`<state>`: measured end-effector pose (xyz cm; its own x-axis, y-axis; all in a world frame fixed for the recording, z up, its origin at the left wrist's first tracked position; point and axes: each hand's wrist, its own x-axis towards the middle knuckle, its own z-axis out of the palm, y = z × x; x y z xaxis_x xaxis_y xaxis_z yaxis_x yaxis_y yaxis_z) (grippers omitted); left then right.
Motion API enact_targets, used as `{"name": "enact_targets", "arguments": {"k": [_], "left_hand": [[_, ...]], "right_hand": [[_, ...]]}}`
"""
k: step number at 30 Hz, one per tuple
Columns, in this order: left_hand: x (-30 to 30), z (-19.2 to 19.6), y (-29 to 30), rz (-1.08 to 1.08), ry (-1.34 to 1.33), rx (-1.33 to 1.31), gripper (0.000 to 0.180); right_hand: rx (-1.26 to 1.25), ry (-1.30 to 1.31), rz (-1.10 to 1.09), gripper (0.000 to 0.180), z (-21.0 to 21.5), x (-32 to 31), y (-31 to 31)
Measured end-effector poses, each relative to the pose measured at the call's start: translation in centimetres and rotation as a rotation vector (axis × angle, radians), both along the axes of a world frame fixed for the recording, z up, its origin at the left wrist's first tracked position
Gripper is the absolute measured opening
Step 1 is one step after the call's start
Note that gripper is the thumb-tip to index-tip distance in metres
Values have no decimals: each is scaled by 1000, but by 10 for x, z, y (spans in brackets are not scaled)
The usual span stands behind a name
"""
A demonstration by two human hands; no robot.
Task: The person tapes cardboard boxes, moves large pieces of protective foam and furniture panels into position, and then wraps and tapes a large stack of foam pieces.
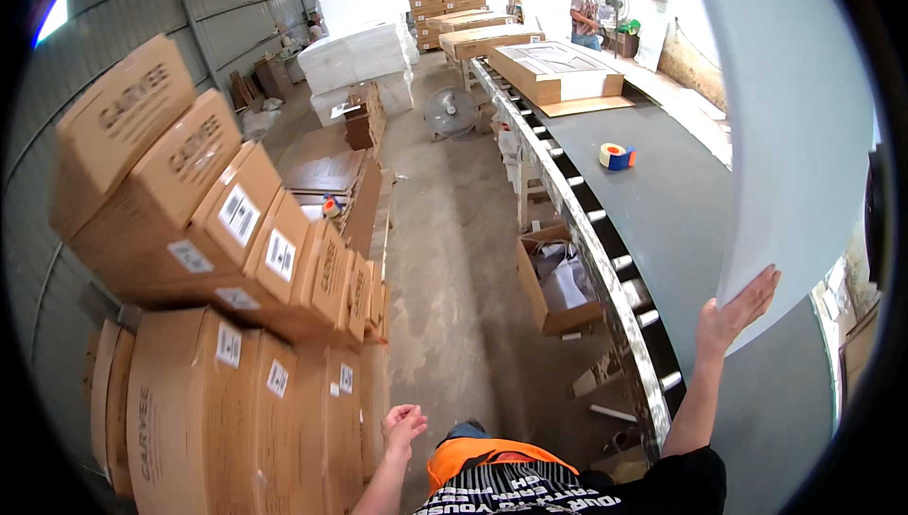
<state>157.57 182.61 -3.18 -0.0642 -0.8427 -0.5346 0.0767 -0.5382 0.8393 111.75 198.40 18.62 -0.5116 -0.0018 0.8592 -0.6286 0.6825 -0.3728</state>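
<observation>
At the conveyor (653,203), hands (404,428) are apart, right (740,312) touching a panel (799,137).

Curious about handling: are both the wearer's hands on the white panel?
No, only the right hand touches the white panel; the left hand is apart.

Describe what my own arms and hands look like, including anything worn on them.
Your left hand and right hand are bare, with no glove, watch or wristband showing. A plain black sleeve covers the upper right arm, leaving the forearm bare. The left sleeve is out of view.
</observation>
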Motion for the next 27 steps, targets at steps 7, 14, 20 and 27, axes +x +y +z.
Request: {"name": "enact_targets", "arguments": {"k": [7, 14, 20, 27], "left_hand": [[-111, -40, -217, -110, 114, 7, 24], [-256, 25, -427, -546, 151, -220, 22], [-321, 19, -597, -653, 145, -327, 20], [-289, -30, -794, -376, -102, -141, 22]], "right_hand": [[157, 155, -79, 92, -1, -53, -187], [312, 131, -204, 90, 42, -109, -351], [303, 203, -315, 85, 21, -189, -506], [386, 48, -378, 93, -3, -293, -732]]}}
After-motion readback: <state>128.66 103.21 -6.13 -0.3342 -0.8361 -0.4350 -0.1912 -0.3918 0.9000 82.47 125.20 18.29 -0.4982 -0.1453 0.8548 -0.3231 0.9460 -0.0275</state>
